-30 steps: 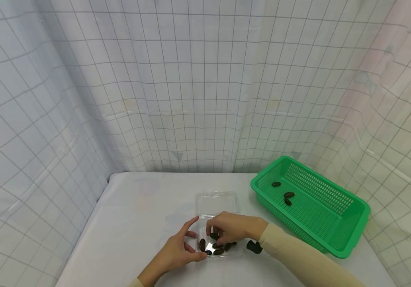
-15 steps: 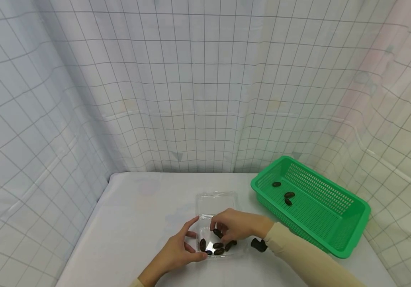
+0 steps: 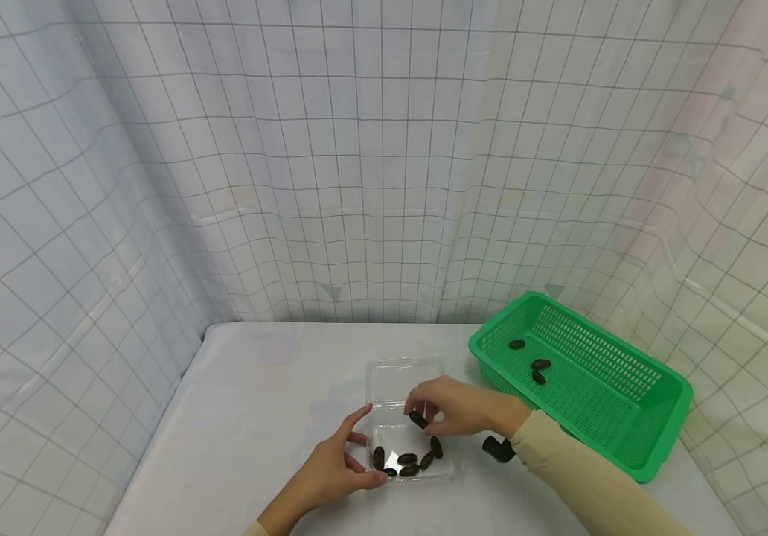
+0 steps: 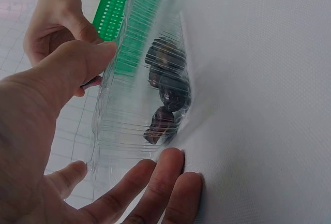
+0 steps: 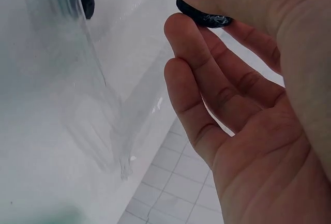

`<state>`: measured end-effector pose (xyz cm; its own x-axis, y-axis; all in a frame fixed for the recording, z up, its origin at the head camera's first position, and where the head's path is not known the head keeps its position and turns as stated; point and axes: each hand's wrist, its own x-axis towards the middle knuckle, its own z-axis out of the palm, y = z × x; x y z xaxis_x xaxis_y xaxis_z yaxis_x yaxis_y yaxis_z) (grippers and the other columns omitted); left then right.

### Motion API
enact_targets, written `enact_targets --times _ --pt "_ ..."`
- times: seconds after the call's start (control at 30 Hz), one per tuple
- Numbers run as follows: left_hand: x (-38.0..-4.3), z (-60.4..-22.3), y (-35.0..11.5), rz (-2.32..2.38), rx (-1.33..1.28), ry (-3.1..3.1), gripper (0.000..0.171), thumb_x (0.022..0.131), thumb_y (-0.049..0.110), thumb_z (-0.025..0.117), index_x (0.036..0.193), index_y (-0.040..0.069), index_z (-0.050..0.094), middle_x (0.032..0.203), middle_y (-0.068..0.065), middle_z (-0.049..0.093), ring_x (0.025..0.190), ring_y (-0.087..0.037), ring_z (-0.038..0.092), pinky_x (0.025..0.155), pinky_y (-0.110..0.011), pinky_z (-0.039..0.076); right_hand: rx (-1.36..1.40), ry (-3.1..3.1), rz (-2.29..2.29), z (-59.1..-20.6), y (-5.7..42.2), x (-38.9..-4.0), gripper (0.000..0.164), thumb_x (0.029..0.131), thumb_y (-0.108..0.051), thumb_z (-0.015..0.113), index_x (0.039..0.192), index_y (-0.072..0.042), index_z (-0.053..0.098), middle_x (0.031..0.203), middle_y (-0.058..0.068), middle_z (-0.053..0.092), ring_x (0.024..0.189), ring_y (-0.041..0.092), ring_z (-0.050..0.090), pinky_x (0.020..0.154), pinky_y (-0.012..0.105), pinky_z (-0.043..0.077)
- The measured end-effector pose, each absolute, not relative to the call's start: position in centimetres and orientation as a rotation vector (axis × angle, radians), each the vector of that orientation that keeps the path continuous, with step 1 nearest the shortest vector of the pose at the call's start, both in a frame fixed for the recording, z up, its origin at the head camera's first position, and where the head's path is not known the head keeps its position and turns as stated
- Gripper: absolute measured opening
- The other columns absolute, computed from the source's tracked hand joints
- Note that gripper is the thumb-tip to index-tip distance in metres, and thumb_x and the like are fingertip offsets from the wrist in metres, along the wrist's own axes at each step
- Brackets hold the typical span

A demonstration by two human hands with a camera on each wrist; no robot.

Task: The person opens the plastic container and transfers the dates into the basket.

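Observation:
A clear plastic clamshell box (image 3: 389,433) stands on the table with its lid (image 3: 404,381) folded back. Several dark brown, wrinkled dates (image 3: 408,470) lie in its front half. My left hand (image 3: 333,469) spans the box's left side, thumb at the front rim and index finger near the hinge. In the left wrist view the thumb lies over the rim and other fingers sit low by the wall. Thumb and fingertips of my right hand (image 3: 464,408) pinch one date (image 5: 209,19) above the box's back right part.
A green perforated basket (image 3: 665,439) stands on the right of the table, with three dates (image 3: 541,364) on its floor. White grid-patterned curtains (image 3: 384,186) surround the table at the back and sides. A black device (image 3: 498,449) is at the right wrist.
My right hand has moved back and to the right inside the box area, with the pinched date rising along. Dates at the front right now show uncovered. The left hand stays put.

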<state>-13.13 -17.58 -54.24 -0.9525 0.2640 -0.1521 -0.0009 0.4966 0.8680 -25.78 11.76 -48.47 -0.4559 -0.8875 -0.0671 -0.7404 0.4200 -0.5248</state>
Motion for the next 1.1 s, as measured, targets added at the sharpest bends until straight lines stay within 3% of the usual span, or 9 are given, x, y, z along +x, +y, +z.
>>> enact_targets --times 0.33,0.57,1.1 --pt "-13.1 -54.4 -17.6 1.441 0.225 2.483 0.119 0.086 0.03 0.104 0.183 0.025 0.034 0.148 -0.022 0.074 0.088 -0.014 0.078 0.071 -0.032 0.056 -1.33 2.394 -0.668 -47.6 13.8 -26.3 0.039 0.103 -0.003 0.088 0.14 -0.007 0.077 0.119 -0.001 0.081 0.105 0.0 0.074 0.1 0.035 0.067" --pt "-13.1 -54.5 -17.7 1.442 0.227 2.483 0.12 0.086 0.03 0.104 0.183 0.025 0.034 0.147 -0.022 0.074 0.088 -0.014 0.079 0.071 -0.033 0.056 -1.371 2.451 -0.669 -47.3 15.4 -26.8 0.039 0.103 0.0 0.086 0.14 -0.007 0.077 0.129 0.004 0.082 0.105 0.006 0.079 0.099 0.042 0.069" --pt "-13.1 -54.4 -17.7 1.444 0.23 2.478 0.12 0.087 0.031 0.104 0.184 0.027 0.034 0.147 -0.02 0.074 0.09 -0.013 0.079 0.072 -0.032 0.056 -1.351 2.537 -0.684 -46.5 18.8 -28.0 0.041 0.105 0.002 0.079 0.145 -0.009 0.076 0.132 0.006 0.08 0.107 0.012 0.08 0.097 0.044 0.069"
